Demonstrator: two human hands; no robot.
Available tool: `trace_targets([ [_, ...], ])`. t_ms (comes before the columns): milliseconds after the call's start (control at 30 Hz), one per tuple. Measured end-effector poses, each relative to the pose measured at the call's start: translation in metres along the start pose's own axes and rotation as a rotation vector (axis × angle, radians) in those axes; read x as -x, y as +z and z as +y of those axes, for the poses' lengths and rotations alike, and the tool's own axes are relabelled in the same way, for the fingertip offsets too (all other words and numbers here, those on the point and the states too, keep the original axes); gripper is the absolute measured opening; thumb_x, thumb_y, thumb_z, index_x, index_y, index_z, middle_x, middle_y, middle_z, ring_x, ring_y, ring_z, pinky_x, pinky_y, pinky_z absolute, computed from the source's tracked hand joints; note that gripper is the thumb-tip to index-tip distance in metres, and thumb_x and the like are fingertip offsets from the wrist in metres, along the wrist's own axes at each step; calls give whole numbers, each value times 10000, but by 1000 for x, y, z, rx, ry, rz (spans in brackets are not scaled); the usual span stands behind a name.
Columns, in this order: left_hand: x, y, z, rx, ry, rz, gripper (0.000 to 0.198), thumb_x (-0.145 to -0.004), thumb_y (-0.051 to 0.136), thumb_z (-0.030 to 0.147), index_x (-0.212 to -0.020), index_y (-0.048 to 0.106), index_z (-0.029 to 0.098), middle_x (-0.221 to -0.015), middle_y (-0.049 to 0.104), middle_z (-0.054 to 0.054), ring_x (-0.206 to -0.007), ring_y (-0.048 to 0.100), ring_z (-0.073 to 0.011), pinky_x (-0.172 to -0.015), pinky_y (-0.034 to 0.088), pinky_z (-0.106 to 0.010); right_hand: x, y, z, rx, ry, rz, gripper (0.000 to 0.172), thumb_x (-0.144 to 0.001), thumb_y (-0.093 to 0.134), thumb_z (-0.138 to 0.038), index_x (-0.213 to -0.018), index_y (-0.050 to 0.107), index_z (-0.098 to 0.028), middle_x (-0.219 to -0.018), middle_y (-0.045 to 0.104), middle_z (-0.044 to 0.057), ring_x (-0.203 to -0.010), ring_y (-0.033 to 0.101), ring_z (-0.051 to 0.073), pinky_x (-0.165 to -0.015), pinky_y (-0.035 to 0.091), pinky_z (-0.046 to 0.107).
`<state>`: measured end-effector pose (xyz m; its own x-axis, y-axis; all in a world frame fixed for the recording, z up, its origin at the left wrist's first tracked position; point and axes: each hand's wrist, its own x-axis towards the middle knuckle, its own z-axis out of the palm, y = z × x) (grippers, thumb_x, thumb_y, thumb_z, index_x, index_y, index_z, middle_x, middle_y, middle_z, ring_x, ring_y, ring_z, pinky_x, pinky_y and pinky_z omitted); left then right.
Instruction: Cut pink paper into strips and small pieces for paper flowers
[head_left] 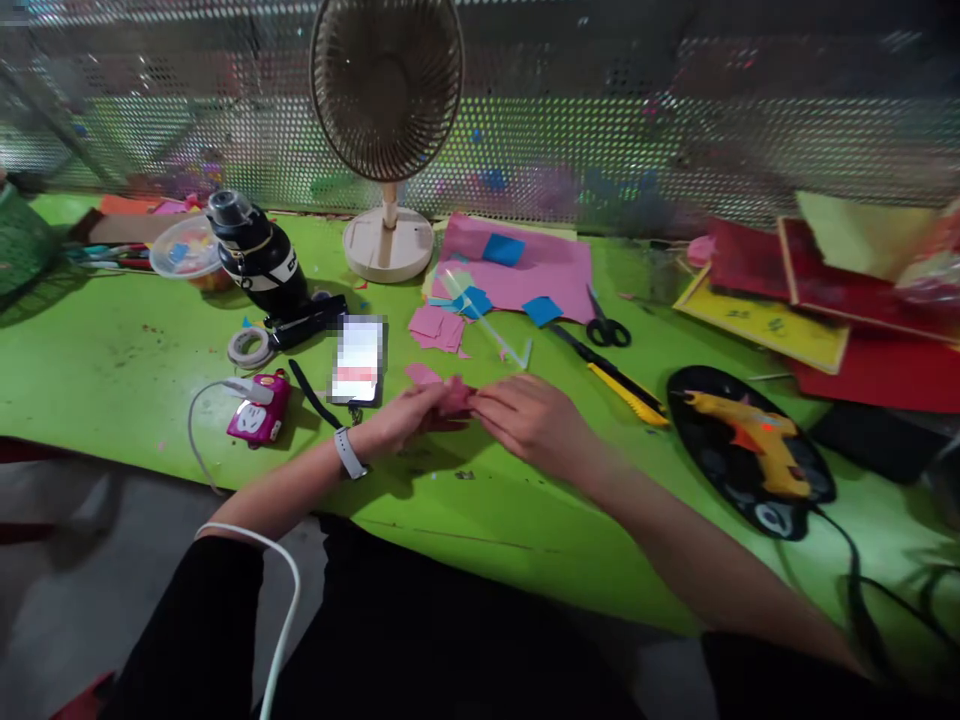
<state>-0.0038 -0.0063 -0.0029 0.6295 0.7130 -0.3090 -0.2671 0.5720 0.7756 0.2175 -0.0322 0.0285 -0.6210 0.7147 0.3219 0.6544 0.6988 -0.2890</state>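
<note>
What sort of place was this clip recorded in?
Probably a craft workspace: a green table holds a yellow glue gun, black scissors and a stack of small pink paper pieces.

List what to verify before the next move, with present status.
1. Pink paper piece gripped: ok, between left hand and right hand.
2. Small pink paper squares near the hands: ok, piled just beyond them.
3. Scissors apart from both hands: ok.
4. Yellow utility knife blade retracted: cannot tell.
5. Yellow glue gun hot: cannot tell.
6. White cable off left arm: not ok, it lies across it.
</note>
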Motion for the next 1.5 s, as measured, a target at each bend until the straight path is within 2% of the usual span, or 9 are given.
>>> trace_targets([
  [167, -5, -6, -10, 83, -16, 86, 182, -845, 841, 307, -940, 765, 172, -1029, 776, -68, -954, 719, -155, -1013, 526, -336, 5, 11, 0, 22, -119, 20, 385, -947, 632, -331, -1316, 684, -235, -1295, 697, 130, -1188, 634, 341, -1048, 505, 597],
  [300, -8, -7, -11, 133, 27, 104, 136, -847, 834, 297, -920, 766, 205, -1003, 763, -37, -939, 701, -150, -994, 528, -306, 4, 13, 5, 6, -143, 87, 520, -951, 589, -144, -1447, 585, -303, -1413, 641, 76, -1327, 575, 300, -1151, 463, 574],
  [467, -9, -7, -16, 167, 13, 64, 186, -836, 830, 340, -957, 760, 218, -1005, 757, -56, -968, 706, -186, -945, 562, -327, 4, 16, 4, -40, -142, 57, 539, -988, 526, -62, -1411, 604, -386, -1411, 658, 9, -1332, 588, 249, -1165, 475, 549],
  [600, -6, -5, -14, 107, 19, 49, 218, -831, 827, 366, -986, 763, 227, -999, 765, -55, -948, 719, -183, -929, 571, -327, 7, 18, 3, -65, -127, 95, 397, -1016, 534, -129, -1285, 688, -377, -1314, 711, 12, -1274, 630, 239, -1108, 523, 536],
  [667, -3, -1, -12, 91, 32, 40, 230, -820, 840, 372, -975, 764, 218, -1023, 772, -58, -967, 728, -192, -956, 569, -350, 9, 21, -1, -133, -60, 184, 289, -1012, 581, -207, -1207, 730, -360, -1254, 726, 34, -1205, 659, 254, -1037, 565, 536],
  [833, 4, 7, -7, 125, 74, 37, 284, -795, 861, 364, -995, 771, 184, -1153, 774, -94, -1155, 704, -260, -1081, 516, -441, 5, 30, -11, -428, 295, 456, 139, -981, 645, -375, -1002, 756, -295, -1148, 704, 81, -1098, 672, 273, -934, 597, 534],
  [1000, 4, 9, -9, 85, 112, 33, 434, -800, 818, 548, -1036, 793, 185, -1246, 749, -144, -1240, 664, -327, -1053, 525, -478, 1, 34, -14, -766, 536, 420, 258, -949, 656, -521, -969, 698, -267, -971, 729, 66, -881, 695, 236, -796, 627, 465],
  [1200, 7, 12, -11, -158, 210, 80, 401, -788, 862, 473, -1046, 788, 175, -1175, 762, -111, -1061, 714, -209, -1013, 521, -376, 2, 33, -15, -755, 550, 407, 278, -909, 698, -538, -929, 689, -260, -922, 745, 55, -832, 692, 227, -784, 610, 443],
  [1500, 6, 11, -11, -242, 220, 89, 423, -800, 832, 533, -1015, 788, 172, -1104, 778, -102, -986, 716, -174, -972, 528, -349, 3, 33, -15, -760, 562, 377, 272, -909, 700, -528, -939, 695, -258, -932, 751, 52, -845, 704, 228, -800, 613, 432],
])
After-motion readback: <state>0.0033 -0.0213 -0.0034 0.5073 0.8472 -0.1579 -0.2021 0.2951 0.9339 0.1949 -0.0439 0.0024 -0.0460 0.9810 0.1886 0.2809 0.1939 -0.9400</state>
